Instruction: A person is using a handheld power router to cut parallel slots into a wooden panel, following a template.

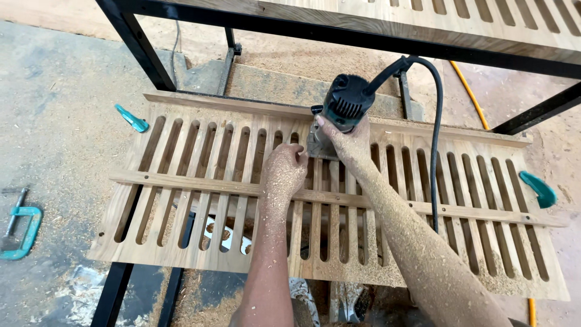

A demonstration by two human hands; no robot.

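A long slotted wooden panel (181,175) lies across a black metal frame (136,48). A dark teal hand router (344,106) stands on the panel near its far edge, its black cord (437,145) looping to the right. My right hand (350,140), coated in sawdust, grips the router body. My left hand (283,172), also dusty, rests on the panel with its fingers against the router's base (316,147). A thin wooden strip (193,186) runs lengthwise across the slots.
Teal clamps sit at the panel's left end (132,118) and right end (538,189). Another teal clamp (19,229) lies on the dusty concrete floor at left. A second slotted panel (484,21) rests on the frame above. A yellow cable (469,91) trails on the floor.
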